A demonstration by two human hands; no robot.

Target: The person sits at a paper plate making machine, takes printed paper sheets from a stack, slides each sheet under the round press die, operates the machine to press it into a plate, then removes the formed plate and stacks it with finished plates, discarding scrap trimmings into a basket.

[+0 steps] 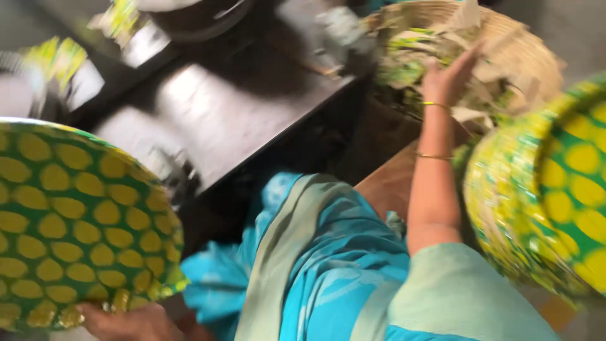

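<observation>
Left of the dark table [240,107] and below it, a round plate [76,221], green with yellow spots, fills the corner of the view. The left hand [126,322] is at the plate's lower edge. Its grip is curled around the rim from underneath and pinches the plate, though only part of the hand shows.

The table itself is blurred. Some yellow-green pieces lie at its far left end, too smeared to tell what they are. Just below its near edge is the person's turquoise cloth [328,252].

Right of the table stands a woven basket [536,50] holding pale and green scraps [410,63]. The right hand [448,76], with thin gold bangles [435,104] on the wrist, reaches over the scraps. Its grip is spread, fingers stretched out, with nothing between them. I cannot tell whether it touches the scraps.

Further right of the table and below the basket, a stack of plates [536,202] in the same pattern lies tipped on its side.

The step in hand looks like one plate held ready while the free hand works at the basket. Any pick there would call for the fingers to close first.
</observation>
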